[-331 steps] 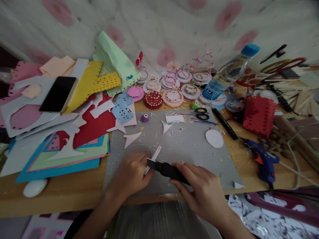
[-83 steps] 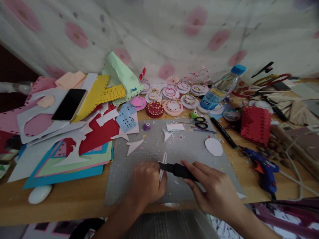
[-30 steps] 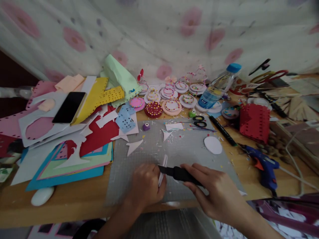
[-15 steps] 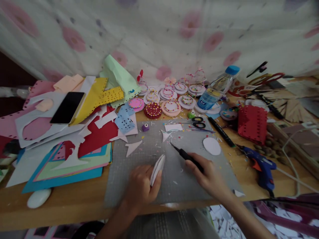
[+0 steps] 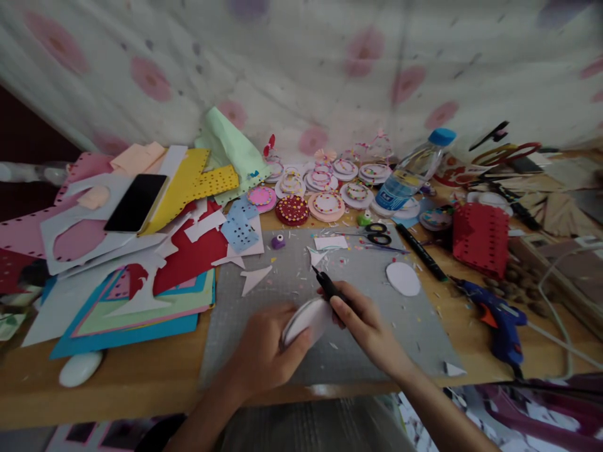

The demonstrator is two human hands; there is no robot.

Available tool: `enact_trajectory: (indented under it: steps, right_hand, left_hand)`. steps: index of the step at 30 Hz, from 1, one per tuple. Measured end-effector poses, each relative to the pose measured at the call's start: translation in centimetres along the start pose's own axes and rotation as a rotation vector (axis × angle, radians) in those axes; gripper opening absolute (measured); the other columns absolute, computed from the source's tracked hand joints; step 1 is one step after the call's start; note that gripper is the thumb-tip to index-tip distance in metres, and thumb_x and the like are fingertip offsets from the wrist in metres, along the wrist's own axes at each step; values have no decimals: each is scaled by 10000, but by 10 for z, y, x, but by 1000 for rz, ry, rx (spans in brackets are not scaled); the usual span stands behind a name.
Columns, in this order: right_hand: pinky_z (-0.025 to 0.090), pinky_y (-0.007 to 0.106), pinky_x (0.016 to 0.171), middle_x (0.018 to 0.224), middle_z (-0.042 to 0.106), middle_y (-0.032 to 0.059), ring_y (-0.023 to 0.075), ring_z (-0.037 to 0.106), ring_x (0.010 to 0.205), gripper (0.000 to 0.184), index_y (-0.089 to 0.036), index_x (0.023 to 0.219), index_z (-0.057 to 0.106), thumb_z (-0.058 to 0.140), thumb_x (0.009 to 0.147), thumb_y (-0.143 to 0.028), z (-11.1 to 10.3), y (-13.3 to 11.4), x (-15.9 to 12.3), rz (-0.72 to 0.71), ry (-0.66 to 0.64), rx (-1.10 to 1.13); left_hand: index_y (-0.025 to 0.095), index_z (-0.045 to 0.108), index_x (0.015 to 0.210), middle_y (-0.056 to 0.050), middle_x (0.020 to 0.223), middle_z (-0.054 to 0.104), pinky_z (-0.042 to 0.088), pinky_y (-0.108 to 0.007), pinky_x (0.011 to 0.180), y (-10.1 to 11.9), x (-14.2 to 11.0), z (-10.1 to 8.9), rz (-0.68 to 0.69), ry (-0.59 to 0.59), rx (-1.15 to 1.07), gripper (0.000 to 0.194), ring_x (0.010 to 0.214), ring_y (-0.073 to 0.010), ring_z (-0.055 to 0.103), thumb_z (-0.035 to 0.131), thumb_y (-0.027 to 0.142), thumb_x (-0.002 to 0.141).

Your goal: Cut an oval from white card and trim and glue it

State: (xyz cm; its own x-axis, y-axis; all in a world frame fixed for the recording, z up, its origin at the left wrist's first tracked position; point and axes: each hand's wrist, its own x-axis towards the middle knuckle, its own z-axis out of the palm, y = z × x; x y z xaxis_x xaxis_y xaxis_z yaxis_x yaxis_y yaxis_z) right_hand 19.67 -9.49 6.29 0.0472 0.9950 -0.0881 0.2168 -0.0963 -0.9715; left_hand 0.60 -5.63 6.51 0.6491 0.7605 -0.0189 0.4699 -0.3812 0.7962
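My left hand point(image 5: 264, 351) is closed round a folded white paper piece point(image 5: 306, 318), held just above the grey cutting mat point(image 5: 264, 301). My right hand point(image 5: 365, 326) grips a black craft knife point(image 5: 327, 285), its tip pointing up and away, and its fingers also touch the right edge of the white paper. A white paper oval point(image 5: 402, 278) lies on the mat to the right. White paper offcuts point(image 5: 254, 278) lie on the mat to the left.
Coloured paper sheets point(image 5: 141, 301) and a black phone point(image 5: 135, 202) are piled at left. Decorated paper discs point(image 5: 325, 204), scissors point(image 5: 377, 233), a black marker point(image 5: 421, 251), a water bottle point(image 5: 412, 172), a red punched paper piece point(image 5: 480, 238) and a blue glue gun point(image 5: 494, 317) stand behind and right.
The knife has lifted off the paper and now points away. The white paper has been opened out from a narrow strip to a rounded shape between both hands.
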Motion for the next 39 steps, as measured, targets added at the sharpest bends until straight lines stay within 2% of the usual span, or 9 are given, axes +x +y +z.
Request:
enact_trajectory:
  steps: [4,7,11,14,18,22,25,31,39]
  right_hand:
    - [468,244,654,828,633,25,156,591,754,294,-183,1060,601,431,961,-402,3,5,-2,-122,-8,-137]
    - [486,256,665,864,659,47,168,622,763,294,-173,1129,564,407,975,-368,-1,13,-6,-143,80,-256]
    - [510,271,663,932,696,61,187,666,786,285,-196,1193,523,435,968,-348,-14,20,-18,-123,73,-447]
    - [533,287,712,1031,712,68,201,693,883,299,-209,1234,510,430,966,-315,-19,21,-28,-140,14,-590]
    - [553,301,735,1083,709,88,216,698,950,309,-194,1249,512,416,970,-290,-19,19,-38,-178,28,-713]
    - [559,282,730,1065,699,88,194,701,913,328,-195,1287,491,408,976,-260,-19,14,-42,-226,31,-745]
    - [556,262,691,1019,697,79,181,701,858,344,-196,1310,476,408,977,-253,-19,9,-42,-256,25,-757]
    - [546,253,647,949,689,67,180,695,814,354,-187,1319,482,411,976,-242,-23,6,-42,-263,38,-797]
    - [516,278,570,871,671,50,174,667,683,367,-181,1313,505,436,960,-251,-28,-6,-46,-412,-54,-944]
  left_hand:
    - [195,553,687,-5,663,612,360,-264,574,3,4,-2,48,7,262,291,614,-148,580,434,297,932]
    - [194,566,653,-23,638,601,329,-298,566,-1,7,3,90,123,465,287,615,-174,585,446,270,902]
    - [196,566,579,-31,588,590,295,-317,555,-7,9,8,-1,228,625,281,599,-198,589,500,277,840]
    - [202,543,552,-8,573,578,261,-307,536,-6,9,10,-74,172,576,272,580,-179,587,530,294,808]
    - [205,552,591,5,611,600,243,-299,527,-3,9,9,-99,20,493,254,583,-159,596,519,295,825]
    - [193,633,674,-48,662,680,264,-305,538,-4,10,7,-194,4,505,397,628,-201,651,392,371,934]
    - [186,665,692,-80,680,713,290,-307,540,-2,12,8,-259,-44,501,469,650,-236,680,346,409,954]
    - [191,702,690,-95,713,738,376,-312,568,6,19,11,-370,-136,505,434,716,-278,714,407,421,909]
    - [159,739,789,-138,809,751,482,-375,628,18,26,11,-390,-201,549,374,792,-330,720,420,337,870]
